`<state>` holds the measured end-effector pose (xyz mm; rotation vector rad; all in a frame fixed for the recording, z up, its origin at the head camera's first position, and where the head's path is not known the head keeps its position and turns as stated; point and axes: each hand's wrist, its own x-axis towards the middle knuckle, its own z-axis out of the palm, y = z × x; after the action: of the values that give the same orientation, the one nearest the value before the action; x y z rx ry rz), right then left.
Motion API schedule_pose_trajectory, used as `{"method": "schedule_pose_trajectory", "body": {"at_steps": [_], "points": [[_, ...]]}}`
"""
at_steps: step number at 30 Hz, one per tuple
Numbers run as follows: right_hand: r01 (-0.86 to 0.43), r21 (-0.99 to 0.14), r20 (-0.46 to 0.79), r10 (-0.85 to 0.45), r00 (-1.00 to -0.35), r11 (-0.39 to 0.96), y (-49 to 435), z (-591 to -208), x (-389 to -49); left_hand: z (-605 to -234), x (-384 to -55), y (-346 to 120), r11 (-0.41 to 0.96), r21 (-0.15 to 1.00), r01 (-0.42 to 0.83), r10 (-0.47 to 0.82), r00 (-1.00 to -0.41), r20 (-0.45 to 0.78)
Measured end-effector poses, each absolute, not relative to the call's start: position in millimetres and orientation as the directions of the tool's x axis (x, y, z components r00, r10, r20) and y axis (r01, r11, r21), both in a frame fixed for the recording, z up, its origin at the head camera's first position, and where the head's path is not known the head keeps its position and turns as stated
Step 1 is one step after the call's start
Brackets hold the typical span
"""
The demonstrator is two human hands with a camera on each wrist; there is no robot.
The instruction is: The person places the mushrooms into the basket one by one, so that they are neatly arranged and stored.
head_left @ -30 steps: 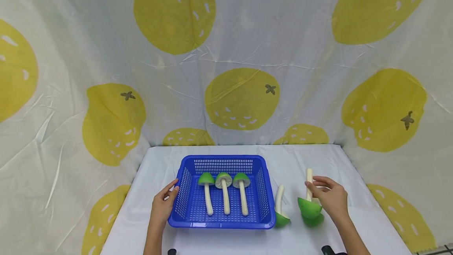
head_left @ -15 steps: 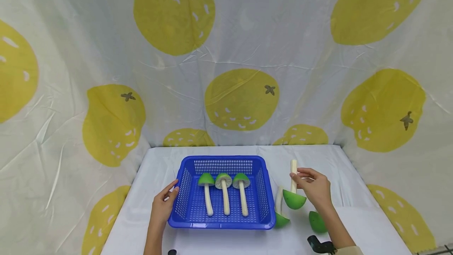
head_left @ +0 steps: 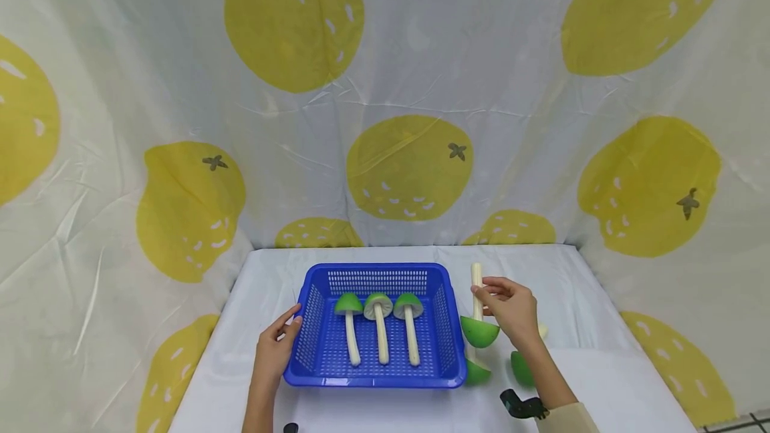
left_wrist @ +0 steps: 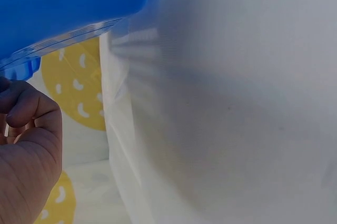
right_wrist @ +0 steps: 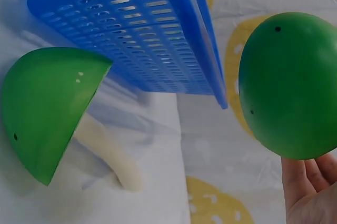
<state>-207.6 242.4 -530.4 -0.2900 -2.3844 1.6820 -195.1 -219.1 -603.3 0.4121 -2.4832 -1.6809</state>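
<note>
A blue plastic basket (head_left: 374, 383) stands on the white-covered table. Inside lie three toy mushrooms (head_left: 377, 306) in a row, green caps toward the back and pale stalks toward the front. My left hand (head_left: 273, 353) grips the basket's left rim between thumb and fingers. Just right of the basket, my right hand (head_left: 514, 309) pinches the pale stalk of another green-capped mushroom (head_left: 479, 331), cap down and stalk up. In the right wrist view that held cap (right_wrist: 289, 84) hides most of the fingers.
A mushroom (head_left: 478, 372) lies against the basket's right side, partly covered by the held one. Farther right, another mushroom (head_left: 522, 369) is partly behind my right wrist. White cloth (head_left: 409, 182) printed with yellow fruit hangs around the table's back and sides.
My right hand has lifted the held mushroom and carried it left, from the table's right side to beside the basket. My left hand and the basket stay where they were.
</note>
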Motion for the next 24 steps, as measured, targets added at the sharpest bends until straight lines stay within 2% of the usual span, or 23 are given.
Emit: {"method": "schedule_pose_trajectory", "body": {"at_steps": [13,24], "points": [[0.078,-0.962,-0.002,0.280,-0.960,0.260,215.5,-526.5,-211.7,-603.9,-194.8,-219.9,0.355,0.920,-0.166,-0.281,-0.957,-0.064],[0.074,-0.971,-0.023,0.219,-0.975,0.225,187.8,-525.2,-218.9,-604.3,-195.4,-220.1,0.348,0.923,-0.162,-0.283,-0.957,-0.062]]}}
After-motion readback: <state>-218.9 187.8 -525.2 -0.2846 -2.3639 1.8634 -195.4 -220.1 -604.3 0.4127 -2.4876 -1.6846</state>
